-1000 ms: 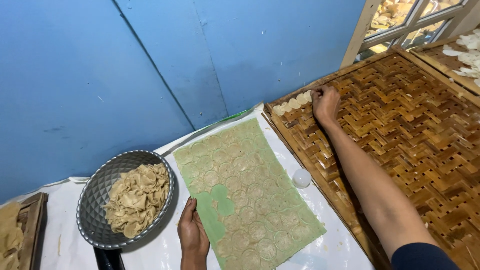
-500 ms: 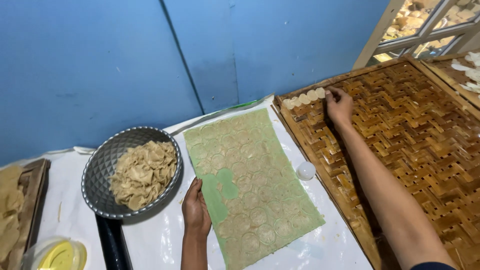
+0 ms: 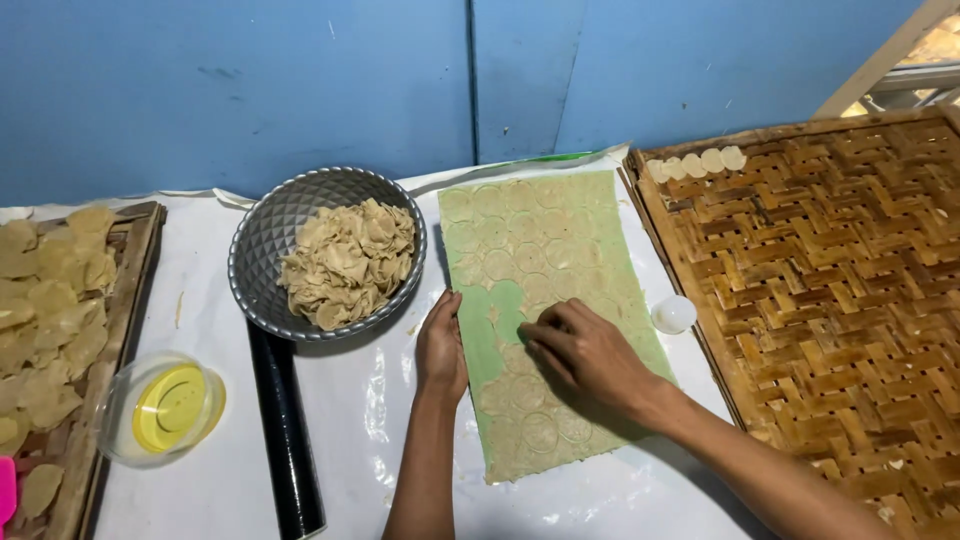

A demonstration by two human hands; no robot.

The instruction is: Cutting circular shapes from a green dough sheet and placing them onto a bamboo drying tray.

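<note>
Item: thin green rectangular sheet of rolled dough scored with circles, lying under both your hands on the white plastic table cover. Your left hand rests flat on the sheet's left edge, fingers together and extended. Your right hand lies on the sheet just right of the left hand, fingers curled, fingertips pressed at a bare green patch where circles are gone (whether they pinch a piece, you cannot tell).

Left of your left hand: grey faceted metal bowl of beige dough scraps, black rolling pin, clear round container with yellow inside. Right of your right hand: small white round cap, then woven bamboo drying tray with a row of pale dough discs at its far corner.
</note>
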